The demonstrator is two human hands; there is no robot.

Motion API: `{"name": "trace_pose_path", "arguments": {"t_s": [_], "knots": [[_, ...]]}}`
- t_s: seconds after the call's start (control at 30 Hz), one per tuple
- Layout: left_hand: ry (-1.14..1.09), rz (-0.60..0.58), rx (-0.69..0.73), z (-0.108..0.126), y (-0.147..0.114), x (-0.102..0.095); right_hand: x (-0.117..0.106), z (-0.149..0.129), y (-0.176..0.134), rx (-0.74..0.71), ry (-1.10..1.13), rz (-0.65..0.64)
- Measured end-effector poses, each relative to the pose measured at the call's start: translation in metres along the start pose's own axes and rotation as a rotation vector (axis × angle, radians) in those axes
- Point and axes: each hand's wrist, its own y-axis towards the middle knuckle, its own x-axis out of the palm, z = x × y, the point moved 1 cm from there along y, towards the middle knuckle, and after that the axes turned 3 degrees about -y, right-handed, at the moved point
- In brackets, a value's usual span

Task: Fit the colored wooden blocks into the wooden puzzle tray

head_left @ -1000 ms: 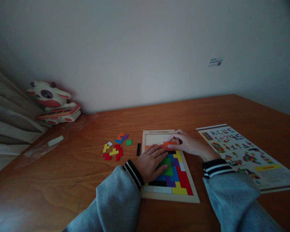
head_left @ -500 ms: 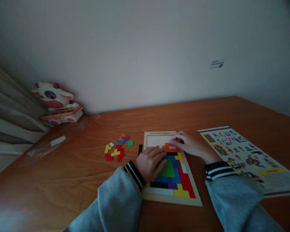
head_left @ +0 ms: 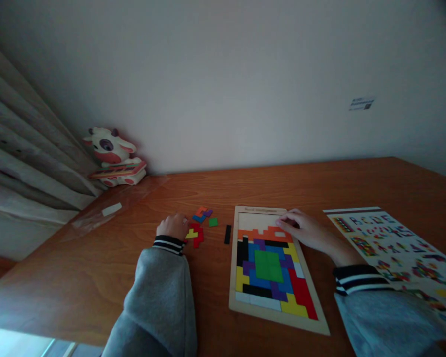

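My left hand (head_left: 172, 227) is over the left side of the loose puzzle pieces, back up, with its fingers curled down. What lies under its fingertips is hidden. Close by are red pieces (head_left: 198, 240) and a yellow piece (head_left: 192, 233). The wooden puzzle board (head_left: 233, 277) lies flat, its lower part filled with coloured blocks around a green square (head_left: 268, 266). Across its upper part runs a row of orange pieces (head_left: 248, 235). At the board's upper right, my right hand (head_left: 299, 228) has thumb and fingers pinched together by the orange row; anything between them is too small to make out.
A black bar piece (head_left: 228, 234) and a green square piece (head_left: 213, 222) lie left of the board, near orange, blue and purple pieces (head_left: 202, 214). A printed pattern sheet (head_left: 386, 248) is on the right. A toy cow with keyboard (head_left: 115, 156) stands by the curtain (head_left: 33, 173).
My left hand has left the board and moved left to the loose pieces, uncovering the board's left side. My right hand stays at the upper right. The view has shifted slightly left.
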Motion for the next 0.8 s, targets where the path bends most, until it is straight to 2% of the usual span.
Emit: {"name": "trace_pose_path", "arguments": {"t_s": [0.23,0.47,0.57,0.67,0.7,0.8], "knots": [[-0.067,0.001,0.033,-0.006,0.007,0.004,0.001,0.001,0.000,0.010,0.019,0.010],[-0.175,0.085,0.093,-0.009,0.014,0.010,-0.002,0.002,0.000,0.043,0.132,-0.004],[-0.238,0.165,0.155,-0.001,0.009,0.010,-0.003,0.000,0.000,0.048,0.155,0.008],[-0.356,0.349,0.307,0.021,0.000,0.013,-0.002,-0.008,0.000,0.019,0.177,0.058],[-0.418,0.425,0.396,0.030,-0.005,0.015,0.000,-0.014,-0.001,-0.003,0.191,0.064],[-0.540,0.533,0.758,0.062,-0.022,0.025,0.009,-0.035,-0.003,-0.083,0.264,0.004]]}}
